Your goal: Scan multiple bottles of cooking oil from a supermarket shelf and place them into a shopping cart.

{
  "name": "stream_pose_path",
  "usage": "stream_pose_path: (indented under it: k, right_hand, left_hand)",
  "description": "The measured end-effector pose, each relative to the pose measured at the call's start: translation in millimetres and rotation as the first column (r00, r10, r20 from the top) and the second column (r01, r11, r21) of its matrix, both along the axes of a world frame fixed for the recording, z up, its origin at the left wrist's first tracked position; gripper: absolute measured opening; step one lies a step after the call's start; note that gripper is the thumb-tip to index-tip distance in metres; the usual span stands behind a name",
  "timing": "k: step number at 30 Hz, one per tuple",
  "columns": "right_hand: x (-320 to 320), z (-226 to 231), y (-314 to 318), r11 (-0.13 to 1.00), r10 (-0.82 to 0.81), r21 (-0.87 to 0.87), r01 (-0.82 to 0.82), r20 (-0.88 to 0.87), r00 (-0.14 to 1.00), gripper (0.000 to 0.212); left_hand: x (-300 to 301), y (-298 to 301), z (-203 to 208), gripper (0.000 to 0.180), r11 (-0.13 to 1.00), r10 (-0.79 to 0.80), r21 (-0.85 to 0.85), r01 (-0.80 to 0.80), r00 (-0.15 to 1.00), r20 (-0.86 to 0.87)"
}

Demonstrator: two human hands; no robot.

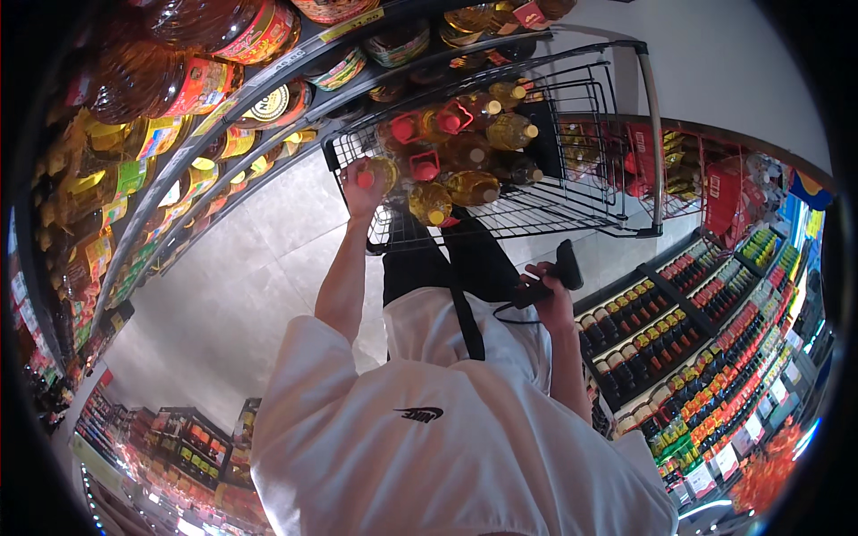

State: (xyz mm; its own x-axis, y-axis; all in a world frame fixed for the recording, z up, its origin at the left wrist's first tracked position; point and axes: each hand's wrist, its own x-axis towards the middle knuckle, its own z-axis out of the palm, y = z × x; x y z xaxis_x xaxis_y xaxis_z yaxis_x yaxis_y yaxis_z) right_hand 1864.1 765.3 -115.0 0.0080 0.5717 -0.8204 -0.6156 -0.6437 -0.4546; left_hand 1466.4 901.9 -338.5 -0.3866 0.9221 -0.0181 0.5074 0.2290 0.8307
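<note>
My left hand (360, 195) is closed around a bottle of yellow oil (386, 172) with a red cap, at the left end of a black wire shopping cart (518, 234). Beside it, several more oil bottles (471, 150) stand close together in the cart, some with red handles, others with yellow or pale caps. Lower right, my right hand (552, 288) grips a black handheld device (567, 265) with a thin dark cable, close to my waist. The fingers' exact hold on the device is partly hidden.
Shelves of large oil bottles (197, 85) curve along the left. A red wire rack (706, 179) stands beyond the cart's right end. To the right, tiered shelves (684, 313) carry dark sauce bottles. Grey tiled floor (268, 268) lies left of me.
</note>
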Motion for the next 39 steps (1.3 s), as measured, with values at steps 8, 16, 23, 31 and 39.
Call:
stream_pose_path:
  k: [8,16,23,31,39]
  right_hand:
    - [-9.4,12.3,15.7,0.995,0.103,-0.006,-0.103,0.053,0.993,0.031]
    - [-3.6,7.2,20.3,0.998,0.059,-0.023,-0.058,0.043,0.997,0.030]
    - [-0.3,3.8,18.6,0.998,0.055,-0.025,-0.055,0.009,0.998,0.031]
    - [10.1,-1.6,9.1,1.000,0.016,-0.024,-0.016,-0.005,1.000,0.030]
    - [1.9,3.1,35.3,0.992,0.077,0.106,-0.074,-0.019,0.997,0.033]
  left_hand:
    - [15.1,-17.9,-1.2,0.049,0.999,-0.038,-0.033,0.034,0.992,-0.123]
    - [22.5,-3.3,-15.8,0.048,0.992,-0.069,-0.114,0.059,0.994,-0.088]
    - [18.9,4.1,-38.2,0.058,0.992,-0.102,-0.087,0.096,0.992,-0.070]
    - [20.3,4.0,-14.5,0.065,0.977,-0.083,-0.194,0.085,0.996,0.021]
    - [-5.8,-6.4,47.1,0.086,0.933,-0.134,-0.349,0.092,0.986,-0.101]
